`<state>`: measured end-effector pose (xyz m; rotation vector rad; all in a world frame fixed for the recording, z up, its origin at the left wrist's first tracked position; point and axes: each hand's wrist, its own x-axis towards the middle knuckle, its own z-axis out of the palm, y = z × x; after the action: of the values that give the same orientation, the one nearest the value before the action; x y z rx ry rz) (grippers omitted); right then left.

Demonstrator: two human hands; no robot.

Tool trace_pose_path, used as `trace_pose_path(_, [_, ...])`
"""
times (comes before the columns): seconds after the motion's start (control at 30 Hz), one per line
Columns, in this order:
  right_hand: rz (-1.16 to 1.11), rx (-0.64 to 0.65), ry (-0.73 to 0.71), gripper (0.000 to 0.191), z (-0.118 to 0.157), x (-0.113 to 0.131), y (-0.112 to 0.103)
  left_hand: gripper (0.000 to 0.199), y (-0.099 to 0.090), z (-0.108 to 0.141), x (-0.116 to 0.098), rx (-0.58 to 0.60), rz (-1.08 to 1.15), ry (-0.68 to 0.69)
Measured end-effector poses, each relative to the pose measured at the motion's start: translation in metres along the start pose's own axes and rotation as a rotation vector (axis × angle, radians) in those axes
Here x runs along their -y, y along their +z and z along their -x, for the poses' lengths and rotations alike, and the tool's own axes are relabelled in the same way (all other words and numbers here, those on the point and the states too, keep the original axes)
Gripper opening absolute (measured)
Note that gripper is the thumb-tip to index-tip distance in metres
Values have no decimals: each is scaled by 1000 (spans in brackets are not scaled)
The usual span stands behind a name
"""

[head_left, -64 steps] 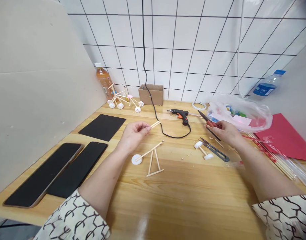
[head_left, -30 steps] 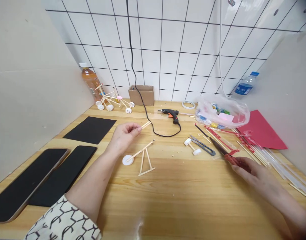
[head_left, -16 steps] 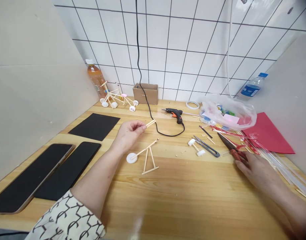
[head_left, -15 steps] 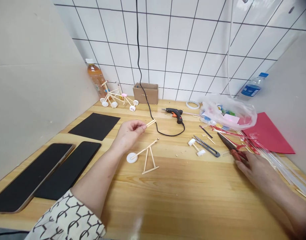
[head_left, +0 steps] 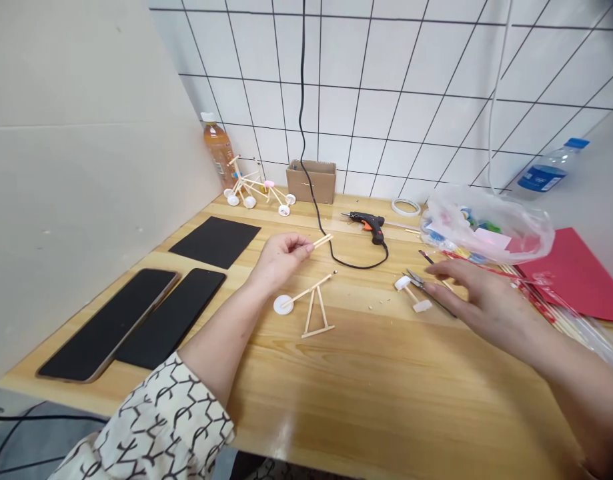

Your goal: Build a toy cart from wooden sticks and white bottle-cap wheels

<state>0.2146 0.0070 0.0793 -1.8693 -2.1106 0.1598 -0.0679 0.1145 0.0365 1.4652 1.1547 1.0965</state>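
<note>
Two short wooden sticks [head_left: 323,241] are pinched between the thumb and fingers of my left hand [head_left: 286,257], held above the table. Below it lies a stick frame [head_left: 313,300] with a white disc wheel [head_left: 283,305] at one end. My right hand [head_left: 486,307] is open, thumb and forefinger apart, over the grey thread snips [head_left: 415,278]. It partly covers the snips, and whether it touches them I cannot tell. Just left of them lies a stick axle [head_left: 411,293] with white wheels on both ends.
A hot glue gun [head_left: 369,225] lies at the back, its black cord looping near my left hand. Behind stand finished stick models [head_left: 249,187], a cardboard box [head_left: 312,182] and a tea bottle [head_left: 219,150]. A plastic bag [head_left: 486,227] and red paper [head_left: 576,273] lie right, phones [head_left: 109,323] left.
My right hand has let go of the red-handled pliers and moved left to the thread snips. My left hand keeps its sticks. The whole view has shifted somewhat.
</note>
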Motion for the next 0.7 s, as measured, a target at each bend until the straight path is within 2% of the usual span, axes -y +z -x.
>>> trace_pose_path(0.07, [-150,-21,-87,26,-21,29,8,18,1,1,-1,5,-2,4])
trace_pose_path(0.1, [-227,13,-95,25,-31,41,13,17,1,1,-2,9,-6,6])
trace_pose_path(0.23, [-617,49,3,21,-66,73,39,14,2,4,-7,21,-30,-1])
trace_pose_path(0.33, [-940,45,79,23,-77,77,55,14,2,5,-9,38,-43,-1])
trace_pose_path(0.4, [-1055,56,119,29,-78,72,62,15,3,5,-9,67,-48,4])
trace_pose_path(0.53, [-1153,72,180,37,-76,63,67,15,6,7,-8,109,-75,19])
trace_pose_path(0.7, [-1160,90,138,35,-75,66,72,14,6,8,-9,116,-153,40])
